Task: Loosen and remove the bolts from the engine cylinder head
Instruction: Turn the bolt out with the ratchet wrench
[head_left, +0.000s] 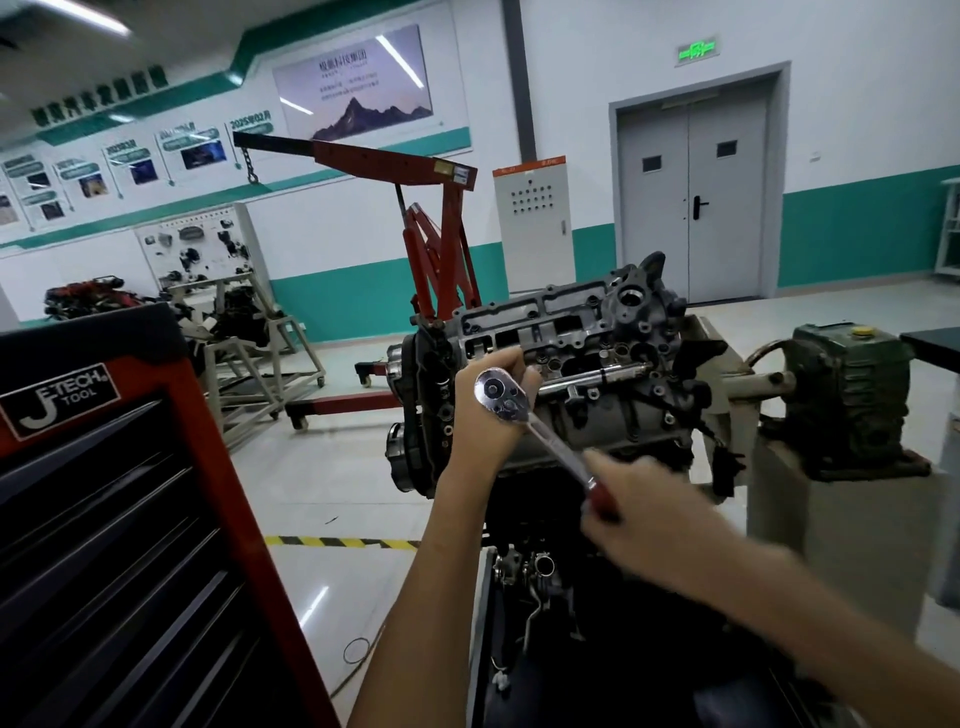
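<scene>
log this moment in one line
tool: ratchet at cylinder head | left hand: holds its head | right hand: grips red handle | seating: hidden

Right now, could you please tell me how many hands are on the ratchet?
2. The left hand holds the ratchet at its head, by the cylinder head; the right hand grips its red handle.

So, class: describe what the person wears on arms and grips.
The left forearm and right forearm are bare, no sleeves showing. The left grip has no glove, ring or watch; the right grip is blurred but looks ungloved.
</scene>
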